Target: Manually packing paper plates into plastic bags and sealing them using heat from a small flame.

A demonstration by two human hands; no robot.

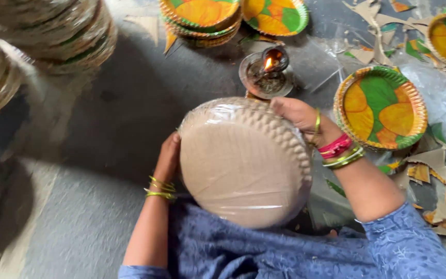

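The one camera sits on my head and looks steeply down over my chest and forearms at the grey floor [104, 119] in front of me. It is close: the wrapped stack of paper plates [243, 163] fills the middle, with the small oil lamp [267, 72] just beyond, toward the frame's top edge

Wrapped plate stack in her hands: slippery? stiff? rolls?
The wrapped plate stack is probably slick: glossy clear film covers it. Likely stiff and light, being stacked paper plates. On edge, its round shape could roll; the left hand and right hand steady opposite sides.
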